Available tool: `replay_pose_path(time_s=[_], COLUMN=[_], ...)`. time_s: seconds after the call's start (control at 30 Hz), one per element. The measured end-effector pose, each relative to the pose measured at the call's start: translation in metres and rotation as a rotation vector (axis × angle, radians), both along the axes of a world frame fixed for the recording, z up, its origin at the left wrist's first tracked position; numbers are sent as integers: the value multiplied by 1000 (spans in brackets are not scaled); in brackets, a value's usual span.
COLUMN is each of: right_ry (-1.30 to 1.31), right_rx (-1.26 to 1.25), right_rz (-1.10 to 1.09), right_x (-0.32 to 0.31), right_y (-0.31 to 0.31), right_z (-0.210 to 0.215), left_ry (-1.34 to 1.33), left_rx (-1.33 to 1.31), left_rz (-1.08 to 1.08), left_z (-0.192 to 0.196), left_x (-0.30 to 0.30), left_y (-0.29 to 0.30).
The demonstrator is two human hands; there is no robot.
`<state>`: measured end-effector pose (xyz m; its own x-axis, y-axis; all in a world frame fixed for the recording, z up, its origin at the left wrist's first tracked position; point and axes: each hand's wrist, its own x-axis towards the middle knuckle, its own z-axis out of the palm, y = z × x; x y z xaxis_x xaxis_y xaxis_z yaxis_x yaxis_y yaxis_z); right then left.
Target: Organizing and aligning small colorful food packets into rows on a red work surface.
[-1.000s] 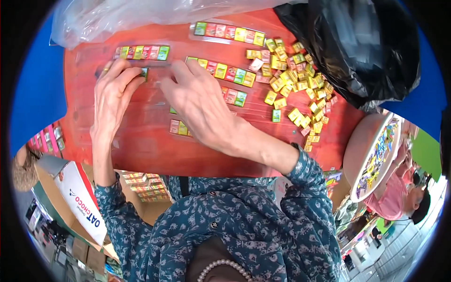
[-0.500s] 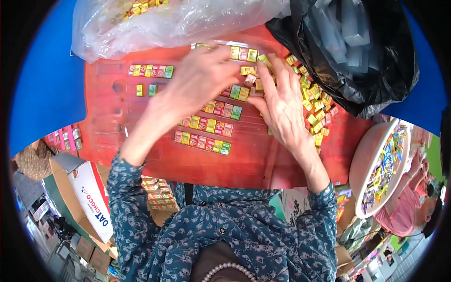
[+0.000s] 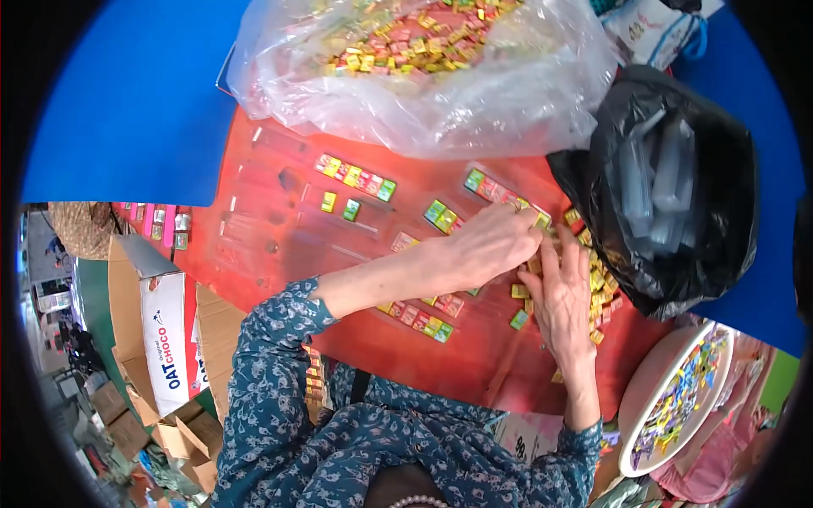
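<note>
So far, only part of the work looks done. The red table (image 3: 279, 245) has a big clear bag (image 3: 474, 93) at its far edge, and that bag is full of little coloured candy squares (image 3: 406, 42). A black bag (image 3: 677, 195) sits at the far right corner. A loose pile of candy squares (image 3: 597, 284) lies by the right edge, just beside the black bag, so I think many are left to sort. Some are already lined up: one short row (image 3: 356, 176) toward the far side, one row (image 3: 421, 320) toward the near edge, and a few small pairs between them. The left hand (image 3: 491, 245) reaches across the table to the right, palm down, fingers curled together over the edge of the pile. I cannot tell if it pinches a square. The right hand (image 3: 566, 292) lies flat just beside it, fingers stretched out and a bit apart, resting on the loose squares. The two hands touch or nearly touch at the fingertips.
</note>
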<state>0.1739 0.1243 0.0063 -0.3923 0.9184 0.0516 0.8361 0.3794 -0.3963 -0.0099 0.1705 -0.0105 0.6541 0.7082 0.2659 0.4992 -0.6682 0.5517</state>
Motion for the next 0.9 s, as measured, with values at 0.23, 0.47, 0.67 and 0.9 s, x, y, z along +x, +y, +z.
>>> replay_pose_path(time_s=[0.23,0.47,0.67,0.9], right_ry=[226,330,299,82], right_rx=[114,277,264,779], right_rz=[123,228,152,68], right_x=[-53,-155,-193,-237], right_y=[44,192,343,399], right_z=[55,33,-16,-70], left_ry=[-159,437,477,444], left_rx=[103,241,294,564], left_rz=[331,453,808,844], left_z=[59,49,43,-38], left_x=[-116,-232,-278,-193], left_y=[97,208,260,272])
